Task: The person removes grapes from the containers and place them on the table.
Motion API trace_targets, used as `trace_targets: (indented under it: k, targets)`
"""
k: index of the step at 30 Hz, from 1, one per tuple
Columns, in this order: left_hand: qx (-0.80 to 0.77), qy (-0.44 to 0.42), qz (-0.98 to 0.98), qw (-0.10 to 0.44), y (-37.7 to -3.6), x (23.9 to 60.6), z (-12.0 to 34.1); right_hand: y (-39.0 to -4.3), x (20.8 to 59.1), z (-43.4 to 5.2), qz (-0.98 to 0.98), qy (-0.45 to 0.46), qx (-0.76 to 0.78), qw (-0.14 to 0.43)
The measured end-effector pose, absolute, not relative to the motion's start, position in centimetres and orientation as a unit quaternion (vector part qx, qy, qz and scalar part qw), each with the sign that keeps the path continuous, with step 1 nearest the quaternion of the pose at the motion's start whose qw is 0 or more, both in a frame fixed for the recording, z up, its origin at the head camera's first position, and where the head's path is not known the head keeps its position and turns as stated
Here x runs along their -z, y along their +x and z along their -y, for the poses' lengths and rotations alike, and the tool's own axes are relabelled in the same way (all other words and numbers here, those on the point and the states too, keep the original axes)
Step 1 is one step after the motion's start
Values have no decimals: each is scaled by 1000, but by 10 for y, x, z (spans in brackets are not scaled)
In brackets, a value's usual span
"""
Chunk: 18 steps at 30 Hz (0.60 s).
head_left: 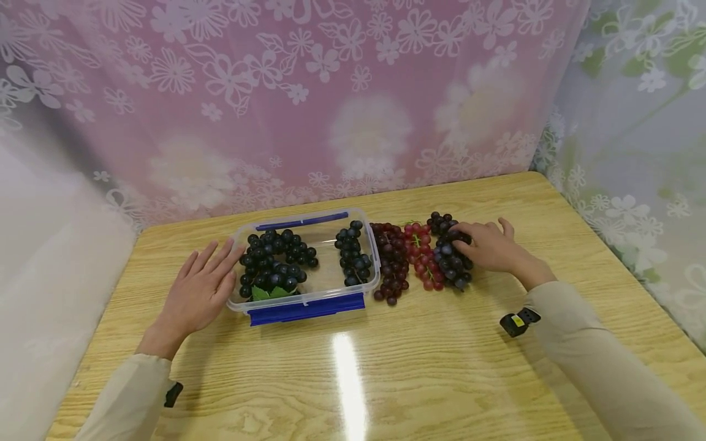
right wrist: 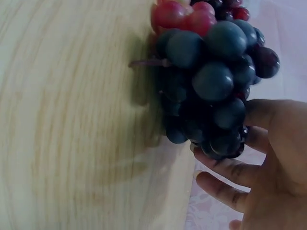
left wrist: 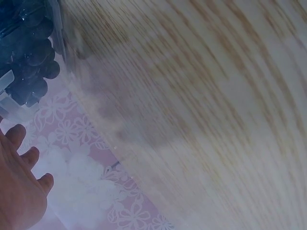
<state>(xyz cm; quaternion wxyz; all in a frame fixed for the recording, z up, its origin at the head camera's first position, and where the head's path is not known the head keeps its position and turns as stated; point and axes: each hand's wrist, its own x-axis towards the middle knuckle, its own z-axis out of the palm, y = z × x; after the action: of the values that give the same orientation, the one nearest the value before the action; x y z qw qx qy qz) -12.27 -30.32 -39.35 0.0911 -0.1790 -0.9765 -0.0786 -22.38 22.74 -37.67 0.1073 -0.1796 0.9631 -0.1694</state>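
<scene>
Head view: the left hand (head_left: 193,293), fingers outstretched, is laid at the left rim of the clear box (head_left: 325,271), best kept steady. Rightward, beside the red grapes (head_left: 424,260) on the desk (head_left: 419,361), the dark bunch (head_left: 453,262) is pinched by the right hand (head_left: 492,246); it should be supported from below.

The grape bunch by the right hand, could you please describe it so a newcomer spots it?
On the wooden table, find the clear container. To its right, past the maroon bunch and bright red bunch, the right hand grips it: the only blackish grapes outside the container.
</scene>
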Motion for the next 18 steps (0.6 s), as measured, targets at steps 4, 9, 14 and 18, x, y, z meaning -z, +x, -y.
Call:
trace_targets:
  k: [4,9,14,18]
  targets:
    - [80,-176,977,91,-123,394,304,-223,372,-232,-956,-199,181,116]
    - [81,-176,977,92,-123,395,304,-221,362,-234,-955,-204,183,115]
    - [81,-177,977,93,-123,395,304,-218,354,-235,-960,-204,174,78]
    - [79,-178,977,92,-123,394,303,-216,349,-238,-964,-209,153,53]
